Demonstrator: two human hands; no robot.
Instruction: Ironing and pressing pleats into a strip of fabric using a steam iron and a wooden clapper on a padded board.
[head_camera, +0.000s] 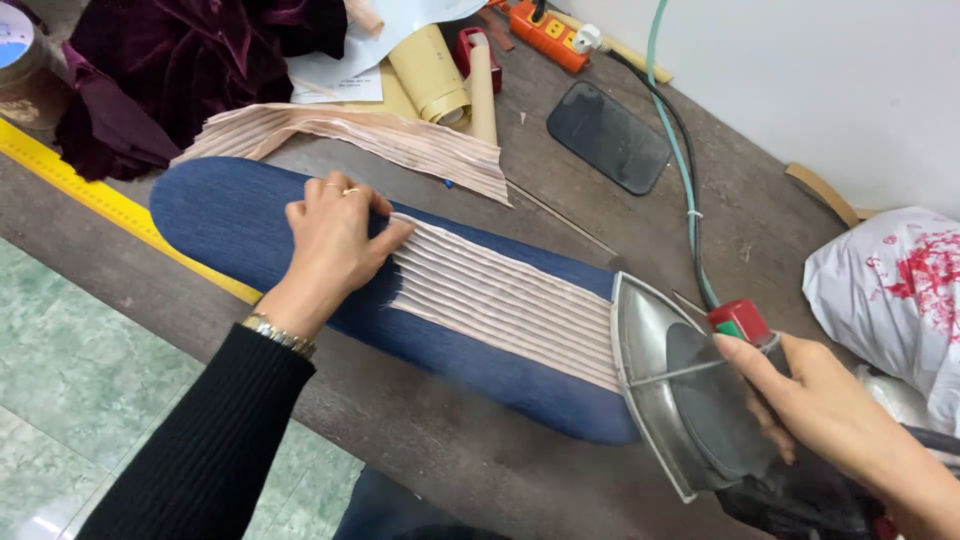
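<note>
The left hand (335, 235) lies flat, fingers pressed together, pinning the pale pink pleated fabric strip (500, 300) onto the long blue padded ironing board (230, 215). The strip's far end is still unpressed, judging by its loose pleats. The right hand (810, 400) wraps around the handle of the grey steel iron (670, 390) (its tip at the strip's near end).

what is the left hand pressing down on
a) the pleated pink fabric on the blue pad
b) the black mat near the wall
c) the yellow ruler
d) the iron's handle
a: the left hand lies flat on the pleated pink fabric spread over the blue pad, while the right hand grips the iron.
</note>
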